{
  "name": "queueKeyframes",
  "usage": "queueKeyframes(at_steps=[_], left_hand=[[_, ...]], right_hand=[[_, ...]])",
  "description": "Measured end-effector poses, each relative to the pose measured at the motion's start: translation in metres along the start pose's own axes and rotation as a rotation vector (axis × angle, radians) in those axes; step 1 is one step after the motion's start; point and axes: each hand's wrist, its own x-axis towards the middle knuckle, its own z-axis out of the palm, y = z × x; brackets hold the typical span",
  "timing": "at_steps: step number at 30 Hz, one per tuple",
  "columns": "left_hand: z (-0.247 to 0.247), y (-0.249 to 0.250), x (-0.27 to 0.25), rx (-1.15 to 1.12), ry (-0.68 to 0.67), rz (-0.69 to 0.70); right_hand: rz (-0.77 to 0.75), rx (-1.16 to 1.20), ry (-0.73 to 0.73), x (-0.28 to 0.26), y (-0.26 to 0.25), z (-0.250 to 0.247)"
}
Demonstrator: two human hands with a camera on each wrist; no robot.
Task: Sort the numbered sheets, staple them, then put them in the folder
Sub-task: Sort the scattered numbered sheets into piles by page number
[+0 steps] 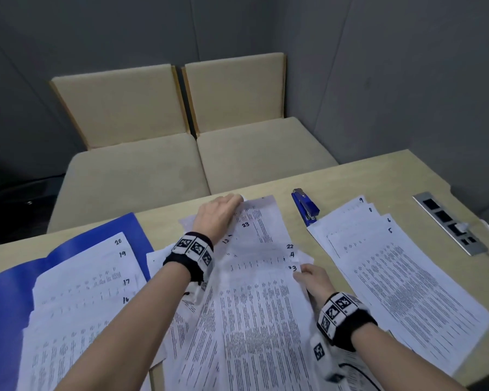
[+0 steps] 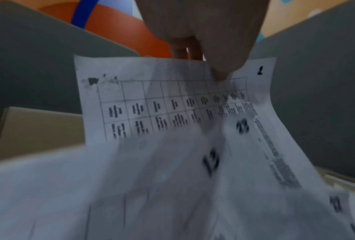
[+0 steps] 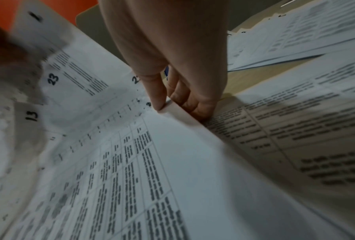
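Loose numbered sheets (image 1: 254, 292) fan across the table (image 1: 364, 176) centre; the right hand (image 1: 312, 280) pinches the corner of sheet 3 (image 3: 172, 146) at 3 o'clock, while the left hand (image 1: 218, 214) pinches sheet 2 (image 2: 151, 84) (top edge) at 12 o'clock. Blue folder (image 1: 9, 300) under sorted sheets lies at 9 o'clock, stapler (image 1: 305, 206) at 1 o'clock, another sheet stack (image 1: 401, 277) at 3 o'clock.

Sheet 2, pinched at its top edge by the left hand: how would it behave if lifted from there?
Sheet 2 would probably droop, being one thin page. The left hand pinches one spot, so the corners likely sag. Overlapping sheet 23 may drag along.
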Motion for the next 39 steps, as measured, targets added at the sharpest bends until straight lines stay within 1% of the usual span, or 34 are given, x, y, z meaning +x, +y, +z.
queueKeyframes(at_steps=[3, 5, 7, 9, 10, 12, 13, 14, 15, 16, 17, 19, 20, 21, 22, 24, 27, 29, 30, 35, 37, 39], left_hand=[[-0.041, 0.003, 0.008, -0.059, 0.086, -0.002], [-0.074, 0.003, 0.015, -0.074, 0.192, 0.0], [-0.114, 0.002, 0.02, -0.13, 0.33, -0.058], [-0.157, -0.003, 0.027, -0.206, 0.475, -0.126], [-0.178, -0.007, 0.029, -0.255, 0.524, -0.158], [-0.214, -0.017, 0.031, -0.376, 0.541, -0.213], [-0.226, -0.022, 0.031, -0.445, 0.515, -0.217], [-0.233, -0.029, 0.03, -0.512, 0.457, -0.209], [-0.235, -0.034, 0.027, -0.557, 0.364, -0.194], [-0.231, -0.037, 0.024, -0.57, 0.233, -0.187], [-0.221, -0.037, 0.021, -0.562, 0.074, -0.198], [-0.187, -0.032, 0.011, -0.522, -0.23, -0.239], [-0.165, -0.027, 0.004, -0.506, -0.349, -0.242], [-0.141, -0.02, -0.003, -0.504, -0.455, -0.214], [-0.115, -0.012, -0.012, -0.497, -0.544, -0.174], [-0.068, 0.008, -0.03, -0.459, -0.664, -0.144], [-0.013, 0.039, -0.051, -0.45, -0.787, -0.177], [0.01, 0.056, -0.061, -0.448, -0.851, -0.204], [0.018, 0.062, -0.064, -0.447, -0.858, -0.221], [0.041, 0.078, -0.072, -0.463, -0.779, -0.374], [0.044, 0.078, -0.073, -0.467, -0.752, -0.4], [0.046, 0.077, -0.075, -0.466, -0.734, -0.418]], right_hand=[[-0.009, -0.015, 0.001, -0.007, -0.001, 0.003], [-0.021, -0.033, 0.005, -0.014, -0.002, 0.005], [-0.02, -0.018, 0.007, -0.016, -0.004, 0.004], [-0.009, -0.001, -0.024, -0.014, -0.004, 0.003], [-0.001, 0.009, -0.035, -0.01, -0.001, 0.001], [0.031, 0.076, -0.074, 0.005, 0.01, -0.003], [0.044, 0.097, -0.088, 0.002, 0.008, -0.003], [0.049, 0.122, -0.095, -0.01, 0.0, -0.005], [0.049, 0.142, -0.105, -0.021, -0.008, -0.006], [0.048, 0.158, -0.135, -0.025, -0.011, -0.007], [0.052, 0.162, -0.159, -0.025, -0.011, -0.008], [0.059, 0.199, -0.186, -0.022, -0.011, -0.009], [0.057, 0.221, -0.197, -0.021, -0.012, -0.008], [0.062, 0.246, -0.201, -0.021, -0.013, -0.009], [0.065, 0.258, -0.207, -0.019, -0.014, -0.009], [0.067, 0.273, -0.214, -0.019, -0.017, -0.009], [0.06, 0.316, -0.221, -0.021, -0.018, -0.007], [0.071, 0.357, -0.209, -0.02, -0.015, -0.003], [0.078, 0.375, -0.202, -0.021, -0.015, -0.002], [0.114, 0.422, -0.198, -0.024, -0.016, 0.005], [0.123, 0.474, -0.205, -0.022, -0.016, 0.008], [0.133, 0.537, -0.27, -0.024, -0.017, 0.008]])
